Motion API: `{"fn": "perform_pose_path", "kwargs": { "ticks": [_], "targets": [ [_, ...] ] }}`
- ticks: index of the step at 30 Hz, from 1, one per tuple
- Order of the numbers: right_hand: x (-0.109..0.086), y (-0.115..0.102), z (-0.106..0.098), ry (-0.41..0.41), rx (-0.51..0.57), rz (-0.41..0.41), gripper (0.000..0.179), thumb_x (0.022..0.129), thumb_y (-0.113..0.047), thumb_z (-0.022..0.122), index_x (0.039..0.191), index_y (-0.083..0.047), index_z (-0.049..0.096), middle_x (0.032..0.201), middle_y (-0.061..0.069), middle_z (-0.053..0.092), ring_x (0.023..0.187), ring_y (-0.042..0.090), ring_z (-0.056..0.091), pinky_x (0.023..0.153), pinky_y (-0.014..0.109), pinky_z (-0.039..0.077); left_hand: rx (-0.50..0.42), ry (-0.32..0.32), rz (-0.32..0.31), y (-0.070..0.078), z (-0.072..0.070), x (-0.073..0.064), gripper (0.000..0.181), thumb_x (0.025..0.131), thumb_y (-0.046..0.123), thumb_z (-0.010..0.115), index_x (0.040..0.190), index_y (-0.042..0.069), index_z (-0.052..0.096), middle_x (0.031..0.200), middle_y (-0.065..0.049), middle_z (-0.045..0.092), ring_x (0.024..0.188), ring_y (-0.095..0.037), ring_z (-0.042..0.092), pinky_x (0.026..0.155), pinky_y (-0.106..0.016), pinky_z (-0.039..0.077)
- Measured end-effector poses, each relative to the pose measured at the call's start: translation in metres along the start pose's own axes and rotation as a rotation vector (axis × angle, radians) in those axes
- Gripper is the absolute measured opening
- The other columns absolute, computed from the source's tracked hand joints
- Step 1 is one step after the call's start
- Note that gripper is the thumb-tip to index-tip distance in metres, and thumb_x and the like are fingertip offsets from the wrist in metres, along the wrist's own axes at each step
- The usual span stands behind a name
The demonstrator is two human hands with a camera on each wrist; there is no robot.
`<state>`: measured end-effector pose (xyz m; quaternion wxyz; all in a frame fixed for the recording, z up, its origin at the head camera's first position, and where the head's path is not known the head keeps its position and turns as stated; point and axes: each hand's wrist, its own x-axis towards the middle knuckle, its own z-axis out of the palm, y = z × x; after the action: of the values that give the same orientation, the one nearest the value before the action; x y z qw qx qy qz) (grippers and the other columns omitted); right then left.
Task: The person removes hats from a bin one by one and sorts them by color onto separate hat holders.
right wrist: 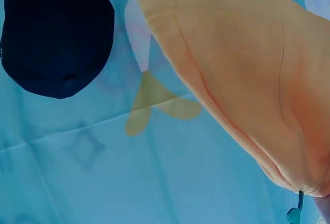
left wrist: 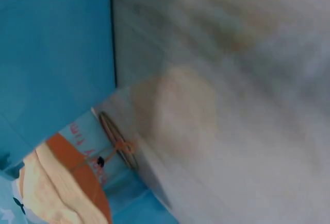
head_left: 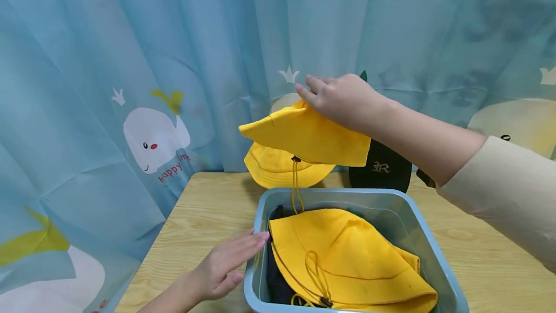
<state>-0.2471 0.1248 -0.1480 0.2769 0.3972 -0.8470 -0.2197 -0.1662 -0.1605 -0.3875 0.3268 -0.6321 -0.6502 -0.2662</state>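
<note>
My right hand [head_left: 343, 98] grips a yellow bucket hat [head_left: 304, 136] by its crown, raised over the blue-grey plastic bin [head_left: 254, 274]. A thin yellow chin cord with a dark toggle dangles from the hat toward the bin. Up close in the right wrist view, this hat [right wrist: 232, 69] shows a small green piece at its crown, and fingers are barely seen at the edge. Another yellow bucket hat [head_left: 347, 255] lies in the bin, on top of dark fabric [head_left: 278, 279]. My left hand [head_left: 230, 262], fingers extended, is at the bin's left rim and holds nothing.
Behind the bin, a yellow hat [head_left: 286, 161] and a black cap [head_left: 380, 168] with a light emblem stand on the wooden table [head_left: 204, 211]. A blue curtain [head_left: 217, 62] with whale prints hangs along the back and left. The left wrist view is mostly blurred.
</note>
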Motion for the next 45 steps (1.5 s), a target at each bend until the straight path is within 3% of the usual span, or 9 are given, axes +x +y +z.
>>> {"fn": "perform_pose_path", "kwargs": {
  "ticks": [2, 5, 9, 13, 19, 25, 32, 40, 45],
  "targets": [
    [0.000, 0.000, 0.002, -0.012, -0.006, 0.011, 0.056, 0.081, 0.008, 0.067, 0.134, 0.003, 0.049, 0.126, 0.024, 0.056, 0.104, 0.033, 0.064, 0.067, 0.044, 0.057, -0.041, 0.068, -0.035, -0.009, -0.005, 0.004, 0.048, 0.104, 0.018, 0.026, 0.129, -0.018, 0.045, 0.142, -0.018, 0.044, 0.133, -0.024, 0.043, 0.111, -0.032, 0.032],
    [0.002, 0.000, 0.002, -0.038, -0.007, 0.034, 0.057, 0.082, 0.009, 0.065, 0.136, 0.002, 0.047, 0.128, 0.024, 0.055, 0.107, 0.033, 0.063, 0.069, 0.044, 0.057, -0.031, 0.095, -0.066, -0.024, -0.019, 0.012, 0.046, 0.104, 0.018, 0.030, 0.129, -0.016, 0.047, 0.142, -0.015, 0.046, 0.132, -0.021, 0.044, 0.111, -0.031, 0.031],
    [0.004, -0.001, 0.003, -0.070, 0.002, 0.052, 0.057, 0.083, 0.010, 0.064, 0.137, 0.002, 0.046, 0.130, 0.024, 0.054, 0.109, 0.033, 0.061, 0.071, 0.045, 0.056, 0.104, 0.105, -0.004, -0.049, -0.039, 0.029, 0.041, 0.101, 0.016, 0.040, 0.125, -0.015, 0.052, 0.137, -0.016, 0.051, 0.128, -0.021, 0.048, 0.108, -0.033, 0.036],
    [0.004, 0.000, 0.004, -0.071, 0.004, 0.053, 0.056, 0.083, 0.009, 0.063, 0.136, 0.003, 0.047, 0.130, 0.025, 0.053, 0.108, 0.034, 0.062, 0.070, 0.045, 0.056, 0.267, 0.187, 0.048, -0.070, -0.057, 0.053, 0.037, 0.098, 0.015, 0.048, 0.121, -0.012, 0.057, 0.130, -0.017, 0.058, 0.122, -0.022, 0.054, 0.104, -0.035, 0.041],
    [0.007, 0.002, 0.006, -0.070, 0.007, 0.061, 0.056, 0.084, 0.008, 0.064, 0.137, 0.003, 0.045, 0.131, 0.025, 0.053, 0.107, 0.033, 0.062, 0.069, 0.044, 0.057, 0.442, 0.293, 0.028, -0.103, -0.089, 0.089, 0.037, 0.096, 0.019, 0.055, 0.124, -0.004, 0.058, 0.122, -0.017, 0.063, 0.108, -0.029, 0.062, 0.098, -0.037, 0.046],
    [0.013, 0.003, 0.009, -0.100, 0.021, 0.077, 0.057, 0.085, 0.007, 0.063, 0.138, 0.003, 0.043, 0.132, 0.025, 0.052, 0.108, 0.033, 0.062, 0.073, 0.044, 0.056, 0.615, 0.122, 0.022, -0.129, -0.114, 0.105, 0.041, 0.094, 0.016, 0.057, 0.131, -0.003, 0.052, 0.121, -0.020, 0.062, 0.104, -0.033, 0.063, 0.094, -0.046, 0.048],
    [0.022, 0.002, 0.015, -0.107, 0.028, 0.086, 0.052, 0.087, 0.006, 0.061, 0.137, 0.001, 0.046, 0.125, 0.023, 0.054, 0.094, 0.029, 0.065, 0.065, 0.040, 0.057, 0.655, -0.016, 0.066, -0.142, -0.111, 0.118, 0.046, 0.087, 0.002, 0.061, 0.132, -0.004, 0.049, 0.127, -0.017, 0.059, 0.113, -0.030, 0.060, 0.099, -0.043, 0.045],
    [0.034, 0.000, 0.023, -0.193, 0.119, 0.139, 0.052, 0.088, 0.004, 0.060, 0.138, 0.000, 0.045, 0.125, 0.022, 0.055, 0.085, 0.033, 0.065, 0.071, 0.043, 0.057, 0.721, -0.204, 0.156, -0.143, -0.111, 0.124, 0.041, 0.089, -0.006, 0.056, 0.129, -0.003, 0.053, 0.130, -0.016, 0.058, 0.117, -0.027, 0.057, 0.102, -0.041, 0.042],
    [0.034, -0.001, 0.029, -0.197, 0.130, 0.128, 0.051, 0.088, 0.004, 0.061, 0.137, -0.001, 0.047, 0.126, 0.021, 0.055, 0.088, 0.033, 0.065, 0.071, 0.044, 0.056, 0.712, -0.246, 0.203, -0.144, -0.106, 0.120, 0.043, 0.083, -0.012, 0.061, 0.125, -0.004, 0.057, 0.125, -0.015, 0.061, 0.112, -0.026, 0.062, 0.096, -0.040, 0.047]
  ]
}}
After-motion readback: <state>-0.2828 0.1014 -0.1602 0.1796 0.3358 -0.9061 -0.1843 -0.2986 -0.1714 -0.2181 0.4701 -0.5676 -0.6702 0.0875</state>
